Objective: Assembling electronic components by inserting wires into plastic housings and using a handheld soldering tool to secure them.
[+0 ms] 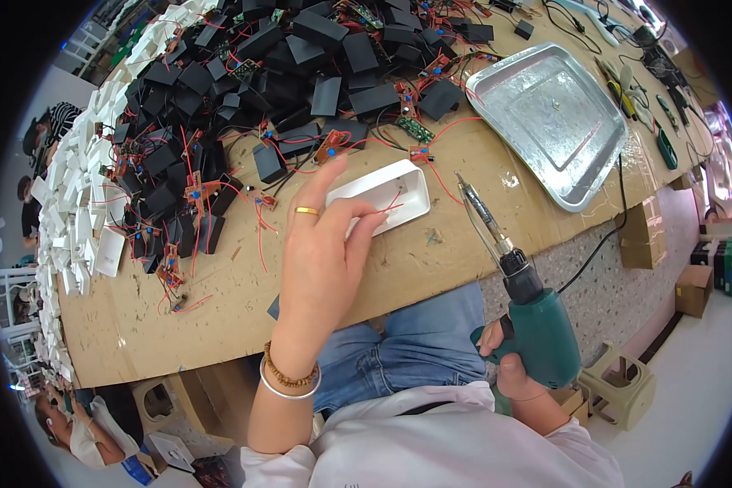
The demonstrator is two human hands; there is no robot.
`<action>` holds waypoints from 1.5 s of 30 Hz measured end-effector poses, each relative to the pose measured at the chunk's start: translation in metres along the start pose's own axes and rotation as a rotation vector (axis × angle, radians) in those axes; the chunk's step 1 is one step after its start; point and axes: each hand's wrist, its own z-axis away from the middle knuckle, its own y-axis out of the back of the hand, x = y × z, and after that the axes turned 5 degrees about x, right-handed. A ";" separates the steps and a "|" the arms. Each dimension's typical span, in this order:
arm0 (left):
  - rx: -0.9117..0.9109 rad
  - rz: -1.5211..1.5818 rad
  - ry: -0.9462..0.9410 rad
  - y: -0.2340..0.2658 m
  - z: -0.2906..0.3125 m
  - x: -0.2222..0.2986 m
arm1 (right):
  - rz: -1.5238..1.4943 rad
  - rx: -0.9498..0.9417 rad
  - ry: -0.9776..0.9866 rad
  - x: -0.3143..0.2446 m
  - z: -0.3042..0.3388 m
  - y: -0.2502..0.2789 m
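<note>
My left hand is over a white plastic case, an open oblong shell lying on the cardboard-covered table. Its thumb and index finger pinch a thin red wire whose free end reaches across the inside of the case. The raised fingers hide the left part of the case. My right hand grips the handle of a green soldering gun at the table's front edge. The gun's metal tip points up and away from me, to the right of the case and apart from it.
Black boxes with circuit boards and red wires are heaped beyond my hands. White cases pile up at left. A metal tray lies at right, with pliers beyond it. The gun's black cord hangs off the edge.
</note>
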 end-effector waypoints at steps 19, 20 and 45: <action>0.082 -0.179 -0.084 -0.042 -0.017 0.011 | -0.036 -0.043 0.067 0.004 -0.007 0.004; 0.080 -0.179 -0.083 -0.042 -0.017 0.012 | -0.037 -0.039 0.057 0.004 -0.007 0.004; 0.169 -0.346 -0.188 -0.059 -0.021 0.022 | 0.044 0.004 0.138 0.019 -0.004 0.019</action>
